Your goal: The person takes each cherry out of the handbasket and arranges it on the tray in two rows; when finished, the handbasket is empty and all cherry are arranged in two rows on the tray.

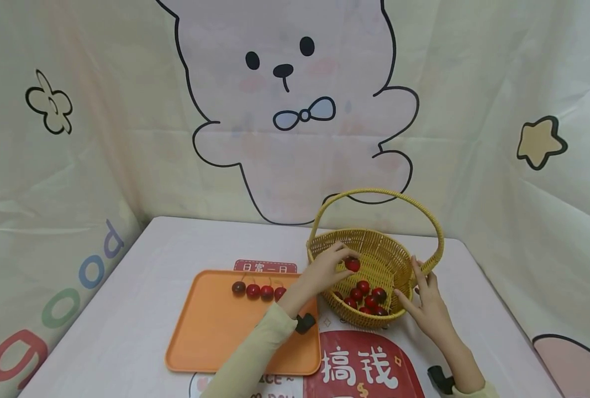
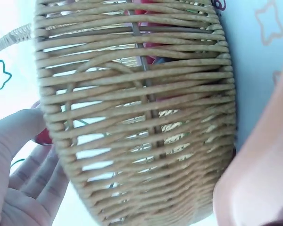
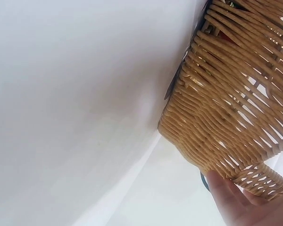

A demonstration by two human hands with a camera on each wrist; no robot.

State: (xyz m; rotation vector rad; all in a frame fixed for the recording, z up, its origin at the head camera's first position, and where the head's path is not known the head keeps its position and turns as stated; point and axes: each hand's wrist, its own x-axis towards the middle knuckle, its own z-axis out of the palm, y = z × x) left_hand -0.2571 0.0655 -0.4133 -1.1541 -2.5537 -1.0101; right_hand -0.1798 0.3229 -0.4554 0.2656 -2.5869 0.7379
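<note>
My left hand (image 1: pixel 327 271) is over the left part of a yellow woven basket (image 1: pixel 362 243), pinching a dark red cherry (image 1: pixel 352 265) between thumb and fingers. The left wrist view shows that hand (image 2: pixel 26 174) beyond the basket's wicker wall (image 2: pixel 146 103), with a bit of the red cherry (image 2: pixel 43 137) visible. Several cherries (image 1: pixel 370 302) lie in the bottom front of the basket. With fairly straight, spread fingers, my right hand (image 1: pixel 429 307) touches the basket's right side near the handle's base. In the right wrist view its fingers (image 3: pixel 221 193) rest against the wicker.
An orange tray (image 1: pixel 210 326) sits left of the basket, with a row of several stemmed cherries (image 1: pixel 253 291) near its back edge. The basket's tall handle (image 1: pixel 374 191) arches above it. A printed fabric backdrop (image 1: pixel 295 182) stands behind the white table (image 1: pixel 111 320).
</note>
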